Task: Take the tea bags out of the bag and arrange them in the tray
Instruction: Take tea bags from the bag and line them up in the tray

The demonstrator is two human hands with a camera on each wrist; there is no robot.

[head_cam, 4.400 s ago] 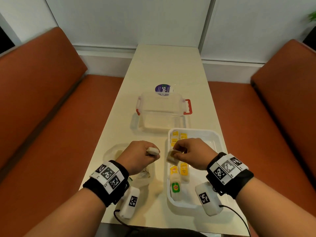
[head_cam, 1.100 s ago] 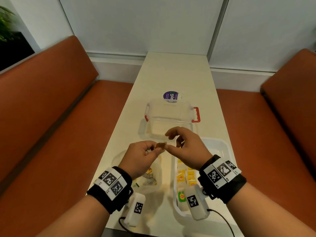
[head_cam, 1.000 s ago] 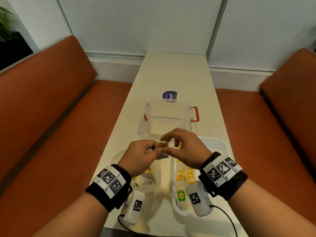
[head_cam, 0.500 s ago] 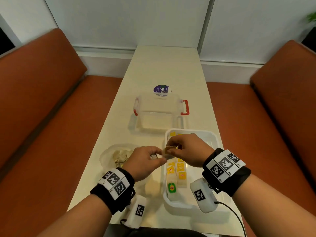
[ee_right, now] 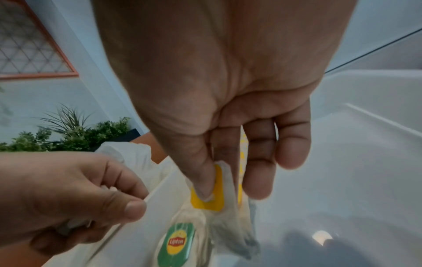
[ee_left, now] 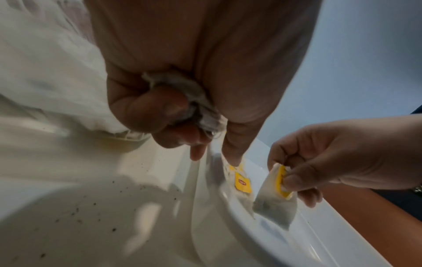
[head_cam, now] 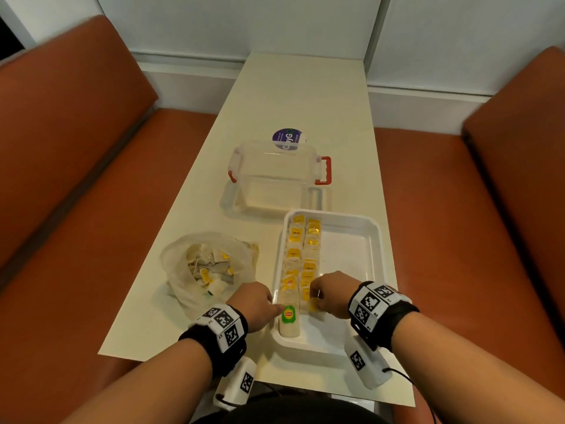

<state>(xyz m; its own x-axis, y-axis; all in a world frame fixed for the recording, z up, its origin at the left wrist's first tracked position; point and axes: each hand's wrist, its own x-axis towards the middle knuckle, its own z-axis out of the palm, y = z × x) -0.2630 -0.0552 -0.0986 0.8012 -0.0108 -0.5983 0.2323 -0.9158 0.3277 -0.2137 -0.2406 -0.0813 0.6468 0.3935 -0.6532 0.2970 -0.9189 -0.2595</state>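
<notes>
Both hands dropped to the tray (head_cam: 374, 240): right hand (head_cam: 331, 293) pinches a tea bag (ee_left: 274, 200), left hand (head_cam: 255, 304) clutches another

The tray (head_cam: 351, 240) is set right of the bag (head_cam: 183, 289). A clear box (head_cam: 275, 172) is placed behind both, on the table (head_cam: 305, 96).

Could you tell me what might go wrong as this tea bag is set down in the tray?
The right hand pinches the tea bag by its top, so it may land askew and nudge the rows already laid in the tray. The left hand holds a crumpled tea bag; squeezing might tear it. Dark specks on the table suggest tea is already leaking.
</notes>
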